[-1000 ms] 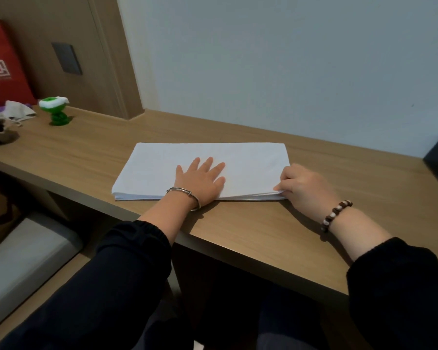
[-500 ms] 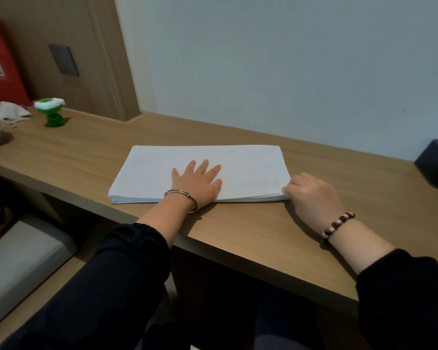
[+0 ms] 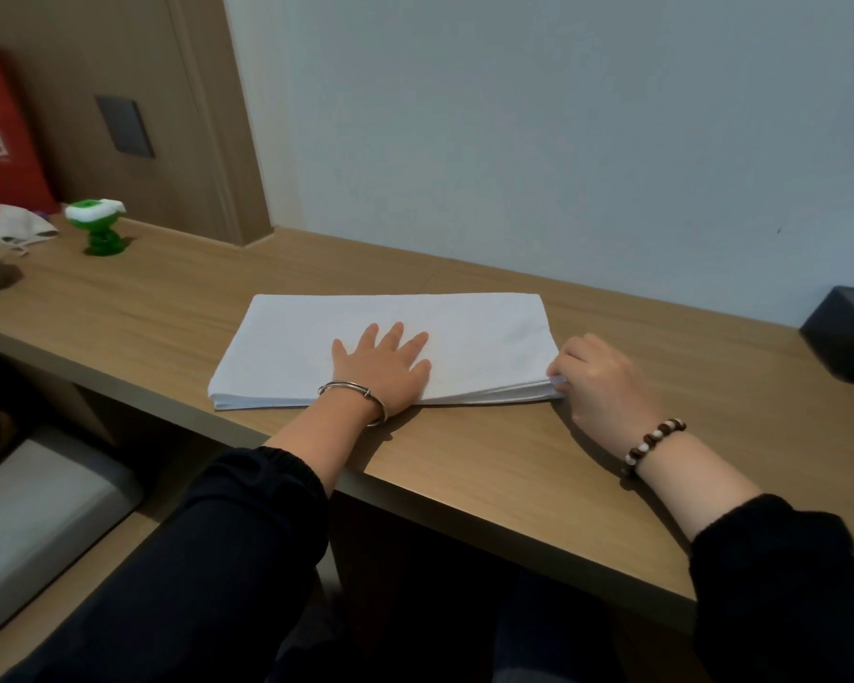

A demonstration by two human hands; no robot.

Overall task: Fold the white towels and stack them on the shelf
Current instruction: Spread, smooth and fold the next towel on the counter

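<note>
Towel stack (image 3: pixel 464 332) on desk (image 3: pixel 514 465); figurine (image 3: pixel 97 229) far left.

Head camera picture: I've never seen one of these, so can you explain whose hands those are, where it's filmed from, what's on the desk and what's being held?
There is no machine here. This is one picture from a camera worn on a person's head, looking forward and down at their own two hands. On the wooden desk lies a folded white towel. The left hand presses flat on it, fingers straight. The right hand grips the towel's near right corner with curled fingers. At the far left stand a small green toy and a red bag, and a dark box sits at the right edge.
</note>
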